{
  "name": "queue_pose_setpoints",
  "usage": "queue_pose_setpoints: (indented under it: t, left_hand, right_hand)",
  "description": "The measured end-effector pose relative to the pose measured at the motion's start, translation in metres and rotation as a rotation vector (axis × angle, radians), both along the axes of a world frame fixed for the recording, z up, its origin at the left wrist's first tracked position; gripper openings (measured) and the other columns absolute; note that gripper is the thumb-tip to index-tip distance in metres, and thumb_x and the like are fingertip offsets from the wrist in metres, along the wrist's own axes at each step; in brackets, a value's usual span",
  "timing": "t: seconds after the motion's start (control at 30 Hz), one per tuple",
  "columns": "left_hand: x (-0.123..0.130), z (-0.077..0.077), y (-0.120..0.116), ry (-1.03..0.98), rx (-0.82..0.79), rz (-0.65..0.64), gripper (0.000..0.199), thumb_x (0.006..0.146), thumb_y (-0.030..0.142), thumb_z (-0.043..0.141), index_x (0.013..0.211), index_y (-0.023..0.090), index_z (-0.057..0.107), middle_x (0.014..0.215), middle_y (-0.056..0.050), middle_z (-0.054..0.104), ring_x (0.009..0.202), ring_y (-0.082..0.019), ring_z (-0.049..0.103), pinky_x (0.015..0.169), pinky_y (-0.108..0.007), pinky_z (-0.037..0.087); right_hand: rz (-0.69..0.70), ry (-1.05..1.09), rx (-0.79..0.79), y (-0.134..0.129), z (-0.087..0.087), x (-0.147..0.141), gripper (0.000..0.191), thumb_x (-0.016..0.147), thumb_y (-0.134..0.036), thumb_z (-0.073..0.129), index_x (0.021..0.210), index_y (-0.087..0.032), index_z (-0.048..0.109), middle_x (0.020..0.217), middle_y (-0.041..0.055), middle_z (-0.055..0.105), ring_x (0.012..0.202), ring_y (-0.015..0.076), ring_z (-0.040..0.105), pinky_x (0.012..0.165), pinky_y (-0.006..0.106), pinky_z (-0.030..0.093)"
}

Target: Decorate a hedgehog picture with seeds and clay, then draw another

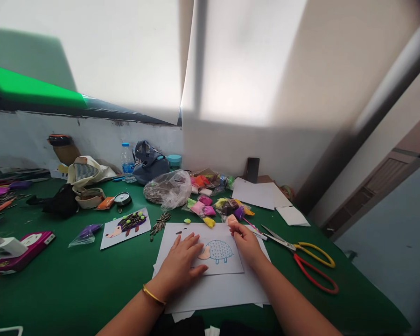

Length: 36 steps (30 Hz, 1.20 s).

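Head cam, L to R, as I log it:
- Jar [63,151], brown, dark lid; contents I can't make out.
- Clear packet [86,235], purple stuff inside, flat on green table [73,289].
- Beige bag [86,170], mouth open, by back wall.
- Water btl [128,165], blue cap, upright.
- Blue bag [150,163], just R of btl; contents n/a to me.
- Clear plastic bag [168,189], crumpled, greyish contents, unclear; seed pile [160,225] loose in front.
- Teal-lidded tub [175,162], behind bag.
- L hand [185,256], fingers spread, palm down over L part of drawing card [227,267].
- Card: blue spiny animal, peach face; lies on white sheets [213,291], betw. my operator's hands.
- Clay packets [205,206], clear, pink/yellow etc., beyond card.
- R hand [248,242], fingertips drawn together at peach lump [231,219]; can't tell if pinching it.
- Scissors [294,246], blades slightly apart, R of sheets.
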<state>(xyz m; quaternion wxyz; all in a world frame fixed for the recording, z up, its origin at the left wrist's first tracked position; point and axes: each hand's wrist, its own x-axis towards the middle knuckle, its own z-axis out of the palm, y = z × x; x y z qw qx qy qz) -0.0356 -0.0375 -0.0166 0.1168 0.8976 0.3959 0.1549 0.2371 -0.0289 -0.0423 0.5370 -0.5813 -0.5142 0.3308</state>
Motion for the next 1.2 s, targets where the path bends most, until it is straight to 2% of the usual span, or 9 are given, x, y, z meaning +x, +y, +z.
queue_pose_setpoints:
  t: [0.13, 0.3, 0.43, 0.5, 0.53, 0.67, 0.9, 1.07, 1.2]
  left_hand:
    - [0.003, 0.003, 0.002, -0.009, 0.024, 0.019, 0.049, 0.085, 0.046, 0.067, 0.13, 0.025, 0.059, 0.148, -0.012, 0.05, 0.14, -0.034, 0.041, 0.117, -0.064, 0.023]
    - [0.012, 0.025, 0.003, -0.022, 0.027, 0.041, 0.039, 0.094, 0.047, 0.054, 0.125, 0.025, 0.063, 0.141, -0.01, 0.057, 0.133, -0.03, 0.05, 0.115, -0.062, 0.028]
    - [0.023, 0.043, 0.009, -0.053, 0.016, 0.059, 0.034, 0.092, 0.043, 0.058, 0.118, 0.024, 0.068, 0.132, -0.009, 0.065, 0.124, -0.03, 0.057, 0.113, -0.058, 0.034]
    - [0.03, 0.047, 0.014, -0.088, 0.029, 0.071, 0.03, 0.09, 0.039, 0.062, 0.114, 0.023, 0.07, 0.127, -0.009, 0.067, 0.119, -0.03, 0.06, 0.109, -0.054, 0.039]
    - [0.033, 0.047, 0.016, -0.113, 0.039, 0.078, 0.028, 0.089, 0.037, 0.063, 0.112, 0.022, 0.071, 0.125, -0.009, 0.068, 0.116, -0.03, 0.062, 0.106, -0.052, 0.043]
    - [0.043, 0.036, 0.026, -0.241, 0.104, 0.11, 0.02, 0.088, 0.03, 0.064, 0.102, 0.021, 0.074, 0.115, -0.008, 0.072, 0.106, -0.027, 0.065, 0.095, -0.045, 0.051]
    - [0.04, 0.006, 0.038, -0.365, 0.188, 0.108, 0.015, 0.085, 0.018, 0.059, 0.087, 0.02, 0.074, 0.099, -0.008, 0.074, 0.093, -0.025, 0.067, 0.085, -0.041, 0.053]
    - [0.037, 0.001, 0.04, -0.414, 0.203, 0.105, 0.017, 0.088, 0.019, 0.056, 0.087, 0.019, 0.073, 0.096, -0.009, 0.073, 0.091, -0.025, 0.066, 0.083, -0.041, 0.052]
    - [0.035, 0.005, 0.037, -0.47, 0.212, 0.127, 0.018, 0.088, 0.02, 0.055, 0.09, 0.02, 0.073, 0.098, -0.008, 0.072, 0.094, -0.025, 0.065, 0.085, -0.042, 0.051]
  right_hand:
    - [-0.001, -0.029, 0.021, -0.001, 0.0, 0.0, 0.035, 0.075, -0.027, 0.056, 0.105, -0.022, 0.073, 0.101, 0.0053, 0.07, 0.095, 0.025, 0.064, 0.088, 0.038, 0.049]
    - [-0.033, -0.142, 0.07, 0.0, 0.0, 0.002, 0.033, 0.079, -0.025, 0.051, 0.105, -0.021, 0.071, 0.1, 0.0058, 0.07, 0.092, 0.0232, 0.065, 0.082, 0.035, 0.051]
    - [-0.097, -0.505, 0.16, 0.015, 0.022, 0.012, 0.033, 0.088, -0.023, 0.042, 0.108, -0.019, 0.068, 0.109, 0.008, 0.068, 0.102, 0.0226, 0.063, 0.086, 0.033, 0.051]
    - [-0.105, -0.816, 0.107, 0.031, 0.039, 0.019, 0.035, 0.09, -0.018, 0.041, 0.114, -0.02, 0.066, 0.115, 0.0076, 0.066, 0.109, 0.0203, 0.059, 0.094, 0.031, 0.047]
    - [-0.113, -0.862, 0.082, 0.041, 0.047, 0.023, 0.035, 0.089, -0.017, 0.043, 0.114, -0.02, 0.067, 0.118, 0.0077, 0.065, 0.112, 0.0204, 0.057, 0.097, 0.031, 0.045]
    - [-0.177, -0.949, -0.035, 0.078, 0.062, 0.037, 0.032, 0.089, -0.015, 0.045, 0.11, -0.019, 0.069, 0.115, 0.0118, 0.065, 0.112, 0.0253, 0.055, 0.095, 0.035, 0.042]
    - [-0.108, -1.058, -0.187, 0.114, 0.057, 0.042, 0.058, 0.075, -0.005, 0.055, 0.127, -0.029, 0.062, 0.137, 0.0065, 0.058, 0.126, 0.0275, 0.046, 0.093, 0.038, 0.041]
    - [-0.068, -1.065, -0.183, 0.117, 0.065, 0.039, 0.032, 0.075, -0.009, 0.057, 0.099, -0.024, 0.072, 0.106, 0.0083, 0.071, 0.107, 0.0263, 0.059, 0.088, 0.038, 0.041]
    - [-0.121, -1.024, -0.021, 0.096, 0.079, 0.028, 0.024, 0.084, -0.014, 0.051, 0.1, -0.019, 0.068, 0.112, 0.0111, 0.067, 0.111, 0.0249, 0.056, 0.093, 0.037, 0.04]
